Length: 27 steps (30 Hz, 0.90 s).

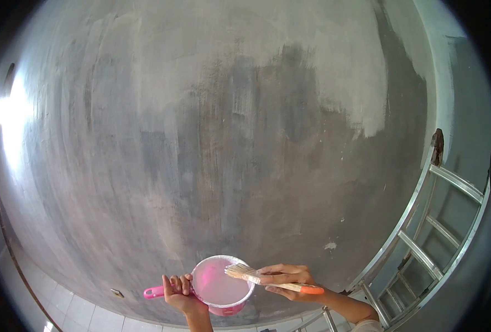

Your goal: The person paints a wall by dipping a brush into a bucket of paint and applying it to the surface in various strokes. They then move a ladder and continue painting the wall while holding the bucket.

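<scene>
A pink pot (240, 306) with a whitish rim holds pale, milky liquid. My left hand (180, 294) is wrapped round its side by the pink handle (153, 292), fingers curled. In my right hand (290, 279) is a flat paintbrush (252, 276) with a wooden, orange-tipped handle, pinched between thumb and fingers. Its pale bristles point left, over the pot's right part. In front stands a grey wall (218, 166) with uneven lighter patches of coating along its upper part.
A metal ladder (419, 254) leans at the right, near the wall's corner. A thin pole (8, 238) stands at the far left, by a bright light. White floor tiles (107, 321) run along the wall's foot, and a small socket plate (116, 293) sits low on the wall.
</scene>
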Each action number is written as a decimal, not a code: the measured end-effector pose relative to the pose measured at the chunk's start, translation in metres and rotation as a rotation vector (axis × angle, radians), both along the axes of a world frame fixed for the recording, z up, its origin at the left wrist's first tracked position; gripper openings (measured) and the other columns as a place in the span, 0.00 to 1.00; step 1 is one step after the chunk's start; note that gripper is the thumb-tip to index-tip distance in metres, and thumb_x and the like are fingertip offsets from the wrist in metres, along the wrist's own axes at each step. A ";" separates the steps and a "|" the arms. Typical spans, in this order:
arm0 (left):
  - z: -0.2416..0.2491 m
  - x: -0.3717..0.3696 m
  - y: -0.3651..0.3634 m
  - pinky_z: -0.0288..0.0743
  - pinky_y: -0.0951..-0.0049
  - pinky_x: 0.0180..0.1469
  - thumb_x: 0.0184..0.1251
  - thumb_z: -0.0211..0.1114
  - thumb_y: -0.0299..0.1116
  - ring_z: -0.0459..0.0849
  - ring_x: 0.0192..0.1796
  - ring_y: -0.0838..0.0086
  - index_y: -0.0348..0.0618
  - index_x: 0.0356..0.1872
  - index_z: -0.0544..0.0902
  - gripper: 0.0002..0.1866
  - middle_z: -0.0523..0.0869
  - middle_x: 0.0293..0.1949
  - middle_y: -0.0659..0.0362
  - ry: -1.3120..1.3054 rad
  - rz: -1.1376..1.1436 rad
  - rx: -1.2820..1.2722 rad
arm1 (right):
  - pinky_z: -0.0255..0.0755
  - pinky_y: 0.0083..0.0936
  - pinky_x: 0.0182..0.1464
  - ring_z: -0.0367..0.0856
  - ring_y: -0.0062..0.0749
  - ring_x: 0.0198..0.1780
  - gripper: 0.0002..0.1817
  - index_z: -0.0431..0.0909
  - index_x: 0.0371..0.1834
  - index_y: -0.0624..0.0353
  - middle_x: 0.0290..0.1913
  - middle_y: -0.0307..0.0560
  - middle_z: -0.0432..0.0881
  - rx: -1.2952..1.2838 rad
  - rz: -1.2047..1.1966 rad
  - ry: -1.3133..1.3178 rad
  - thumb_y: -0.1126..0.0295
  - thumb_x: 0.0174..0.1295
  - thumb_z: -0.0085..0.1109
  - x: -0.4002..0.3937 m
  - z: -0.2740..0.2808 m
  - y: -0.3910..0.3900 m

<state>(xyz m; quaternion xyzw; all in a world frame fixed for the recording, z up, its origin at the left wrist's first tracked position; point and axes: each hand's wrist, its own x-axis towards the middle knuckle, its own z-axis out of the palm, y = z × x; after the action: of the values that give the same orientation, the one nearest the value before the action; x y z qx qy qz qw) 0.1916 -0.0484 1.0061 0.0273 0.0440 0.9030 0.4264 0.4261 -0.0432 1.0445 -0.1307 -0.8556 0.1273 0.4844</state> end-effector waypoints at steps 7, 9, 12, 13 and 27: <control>0.000 0.012 0.011 0.70 0.76 0.31 0.70 0.48 0.43 0.61 0.14 0.78 0.51 0.11 0.62 0.23 0.56 0.07 0.66 -0.005 0.007 -0.020 | 0.78 0.25 0.45 0.82 0.34 0.43 0.13 0.82 0.43 0.51 0.46 0.47 0.81 0.133 -0.174 0.030 0.73 0.52 0.65 0.040 0.073 0.048; 0.003 0.017 0.014 0.70 0.76 0.30 0.70 0.48 0.43 0.61 0.13 0.78 0.51 0.11 0.62 0.24 0.56 0.07 0.66 0.014 -0.030 -0.022 | 0.76 0.26 0.46 0.82 0.35 0.43 0.11 0.83 0.39 0.54 0.45 0.46 0.82 0.350 -0.298 0.036 0.74 0.52 0.65 0.062 0.121 0.067; 0.001 0.020 0.024 0.71 0.75 0.30 0.70 0.47 0.43 0.61 0.13 0.78 0.51 0.11 0.61 0.24 0.55 0.07 0.67 0.048 -0.097 0.029 | 0.77 0.24 0.43 0.83 0.31 0.41 0.09 0.83 0.36 0.57 0.39 0.44 0.84 0.565 -0.459 0.107 0.75 0.50 0.66 0.085 0.200 0.092; 0.000 0.021 0.027 0.71 0.75 0.30 0.70 0.47 0.43 0.61 0.13 0.78 0.51 0.11 0.61 0.24 0.55 0.07 0.67 0.056 -0.122 0.054 | 0.77 0.24 0.42 0.83 0.30 0.41 0.09 0.83 0.36 0.57 0.38 0.43 0.84 0.631 -0.526 0.124 0.75 0.50 0.66 0.092 0.225 0.100; 0.003 0.026 0.043 0.62 0.77 0.22 0.68 0.50 0.42 0.52 0.11 0.78 0.52 0.11 0.60 0.23 0.56 0.08 0.67 0.144 -0.350 -0.141 | 0.73 0.16 0.31 0.80 0.21 0.29 0.14 0.84 0.41 0.48 0.32 0.35 0.84 0.864 -0.917 -0.024 0.72 0.48 0.66 0.116 0.360 0.155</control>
<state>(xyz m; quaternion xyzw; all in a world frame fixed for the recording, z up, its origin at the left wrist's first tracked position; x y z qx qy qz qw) 0.2177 -0.0056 1.0087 0.0689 0.1321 0.8054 0.5737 0.5418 0.1119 1.4040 -0.2783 -0.6921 -0.4521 0.4890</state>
